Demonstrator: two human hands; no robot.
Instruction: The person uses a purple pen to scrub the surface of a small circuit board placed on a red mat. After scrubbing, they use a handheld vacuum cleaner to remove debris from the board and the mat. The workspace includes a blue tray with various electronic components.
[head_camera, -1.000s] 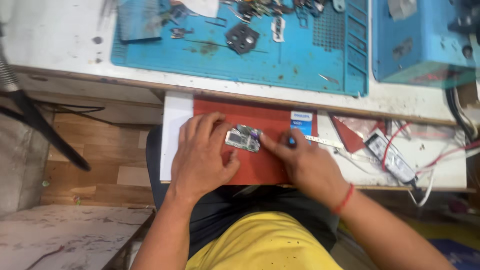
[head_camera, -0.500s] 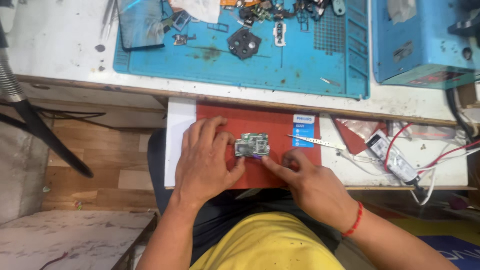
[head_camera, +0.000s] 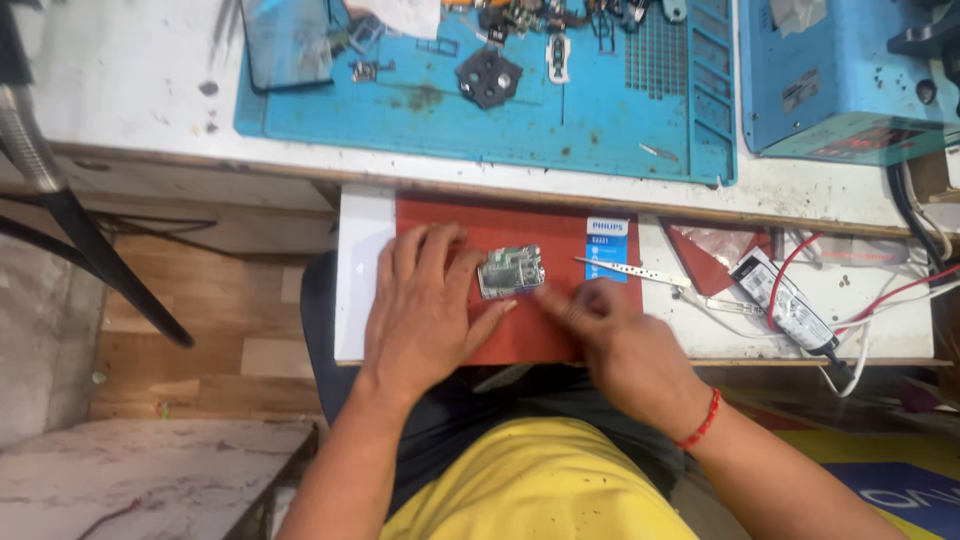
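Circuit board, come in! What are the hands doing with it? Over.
Left hand flat on red mat, fingers at the small circuit board. Right hand fingertip at its lower right edge. Board lying flat, not lifted. Metal strip lies apart.

Right hand (head_camera: 625, 340) motion-blurred; blue machine (head_camera: 840, 70) cut off at top edge

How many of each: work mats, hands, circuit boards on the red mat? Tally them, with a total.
Work mats: 2, blue mat and red mat
Hands: 2, left hand and right hand
Circuit boards on the red mat: 1, circuit board
Total: 5
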